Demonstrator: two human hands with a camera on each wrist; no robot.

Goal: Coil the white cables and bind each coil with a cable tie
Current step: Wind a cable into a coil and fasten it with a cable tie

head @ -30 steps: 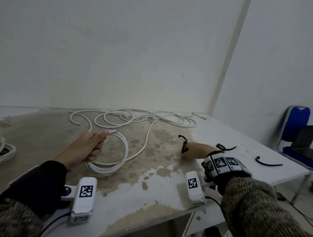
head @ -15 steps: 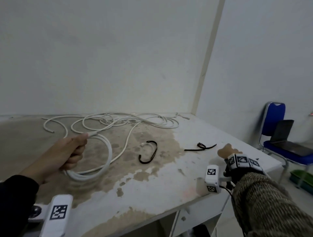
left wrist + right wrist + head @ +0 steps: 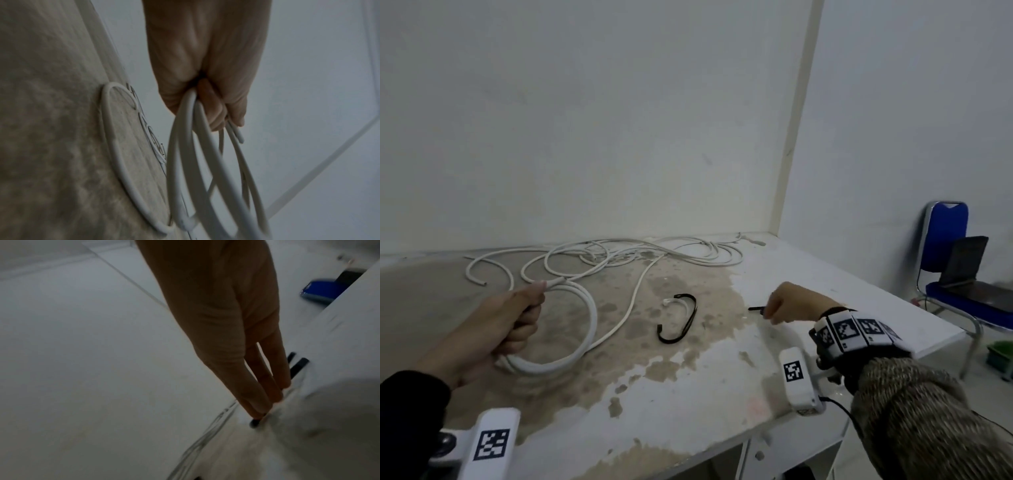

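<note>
My left hand [image 3: 506, 325] grips a white cable coil [image 3: 585, 325] of several loops; the coil's low side rests on the stained table [image 3: 688, 404]. The left wrist view shows my left hand [image 3: 207, 112] curled round the loops [image 3: 185, 162], with a cable end sticking out past the fingers. My right hand [image 3: 791, 303] is down on the table at mid right, over a black cable tie [image 3: 755, 309] whose end pokes out to the left. In the blurred right wrist view the fingers [image 3: 257, 402] are straight, their tips on the tie [image 3: 255, 422]. A second, curved black tie [image 3: 681, 318] lies between the hands.
Loose white cables [image 3: 637, 253] sprawl along the back of the table by the wall. A blue chair [image 3: 945, 240] with a dark laptop [image 3: 965, 260] stands past the table's right edge. The front table edge runs near my wrists.
My right hand moved left from the table's right edge onto the black tie at mid right. The left hand kept its hold on the coil. The head camera shifted.
</note>
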